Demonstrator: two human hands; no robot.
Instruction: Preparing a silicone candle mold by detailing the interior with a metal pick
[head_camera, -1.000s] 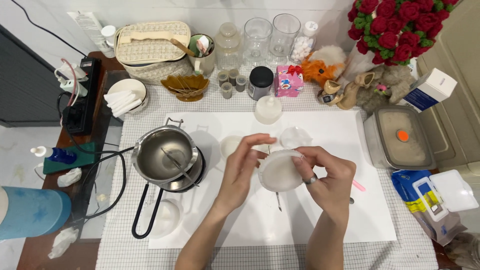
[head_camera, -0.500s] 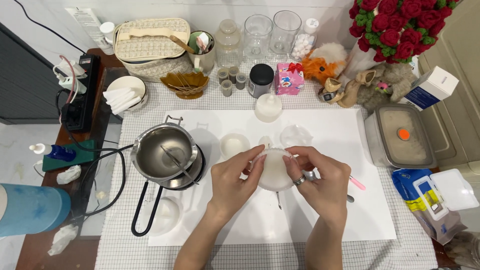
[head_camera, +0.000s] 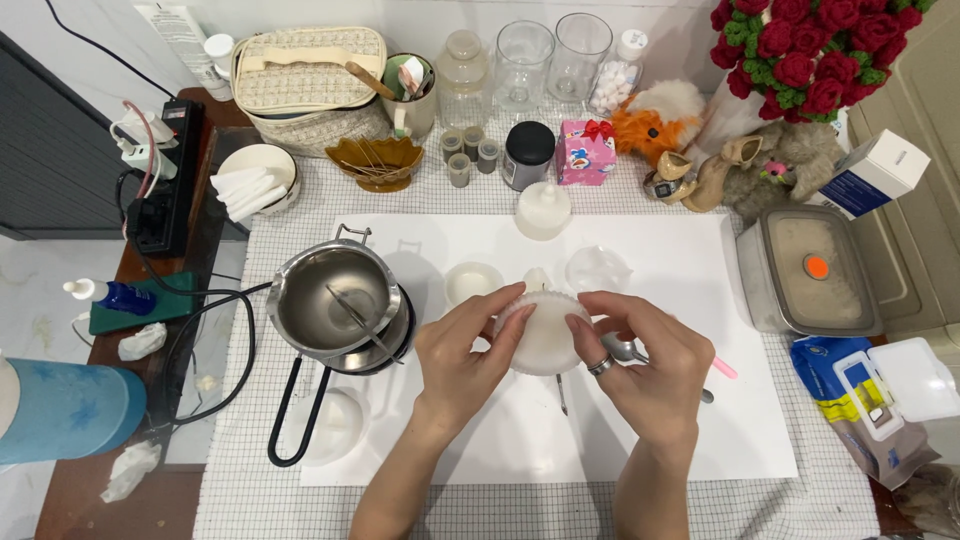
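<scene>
Presently a round white mould (head_camera: 545, 335) with a fluted rim is held above the white sheet (head_camera: 650, 440) on the worktop, gripped at its edges by the fingers of the left hand (head_camera: 462, 358) and the right hand (head_camera: 648, 362). If it were squeezed too hard, the soft wall might buckle and the white fill inside might crack; a slip would likely drop it onto the tool (head_camera: 562, 395) lying beneath. At the back a small pink box (head_camera: 584, 153) with a red bow is seen, a white and blue carton (head_camera: 875, 172) stands at the right, and a blue and yellow pack (head_camera: 860, 400) with an open white flap lies below it.
</scene>
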